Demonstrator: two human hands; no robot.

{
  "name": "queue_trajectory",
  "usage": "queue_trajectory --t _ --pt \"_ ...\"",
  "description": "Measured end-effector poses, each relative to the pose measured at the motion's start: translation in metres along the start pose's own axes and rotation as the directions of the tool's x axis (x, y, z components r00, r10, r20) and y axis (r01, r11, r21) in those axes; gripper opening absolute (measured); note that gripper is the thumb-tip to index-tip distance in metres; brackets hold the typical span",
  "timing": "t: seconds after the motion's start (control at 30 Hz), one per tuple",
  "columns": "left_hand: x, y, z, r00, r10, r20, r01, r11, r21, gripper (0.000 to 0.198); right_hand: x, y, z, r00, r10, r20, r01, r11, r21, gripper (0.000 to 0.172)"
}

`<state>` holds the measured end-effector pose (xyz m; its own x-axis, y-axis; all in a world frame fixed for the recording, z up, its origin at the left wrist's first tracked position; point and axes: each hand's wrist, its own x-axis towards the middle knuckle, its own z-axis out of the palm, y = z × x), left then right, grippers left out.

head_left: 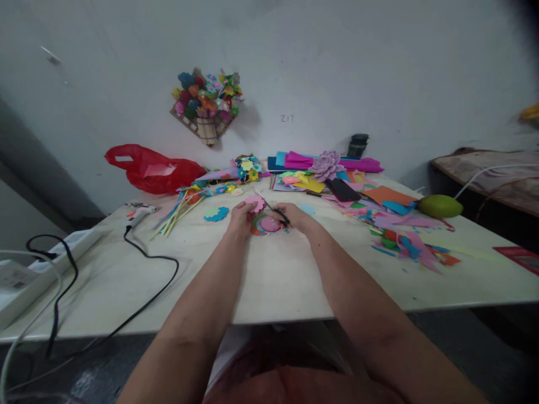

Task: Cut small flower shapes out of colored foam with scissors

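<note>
Leftmost on the table [286, 286] lies a white power strip [63, 259], with a glue gun [142, 213] to its right and a red bag [168, 178] farther back. Next come sticks [179, 210], then a blue cutout [218, 214] lying flat. The left hand [241, 215] pinches the pink piece [256, 203] between thumb and fingers, above a coloured disc [270, 225]. The scissors [265, 200] stand at its right edge, their handles gripped in the fingers of the right hand [290, 215]; whether the blades touch the paper, I cannot tell. Trimming the scalloped edge seems the step in hand; the next cut would call for turning the piece while steadying the blades. Farther right are a phone [342, 190], scraps [421, 252] and a green fruit [440, 206].
</note>
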<state>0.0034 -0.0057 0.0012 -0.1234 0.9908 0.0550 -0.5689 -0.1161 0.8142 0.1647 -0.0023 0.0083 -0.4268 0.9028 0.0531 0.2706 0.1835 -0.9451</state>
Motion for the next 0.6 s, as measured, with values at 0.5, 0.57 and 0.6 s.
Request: queue_trajectory --t 0.5,0.57,0.6 --pt "-0.0020 0.0015 0.0002 1.000 0.016 0.010 -0.016 1.000 0.010 0.016 -0.0091 -0.0037 -0.0053 0.991 -0.047 0.122 0.037 0.996 0.081 0.025" --pt "-0.0026 0.0016 0.0006 1.000 0.015 0.011 -0.015 1.000 0.015 0.018 -0.0088 -0.0025 -0.0062 0.988 -0.062 0.138 0.051 0.995 0.080 0.027" --pt "-0.0029 0.0017 0.0008 1.000 0.016 0.010 -0.016 1.000 0.020 0.018 -0.0084 -0.0016 -0.0066 0.987 -0.069 0.145 0.057 0.995 0.082 0.028"
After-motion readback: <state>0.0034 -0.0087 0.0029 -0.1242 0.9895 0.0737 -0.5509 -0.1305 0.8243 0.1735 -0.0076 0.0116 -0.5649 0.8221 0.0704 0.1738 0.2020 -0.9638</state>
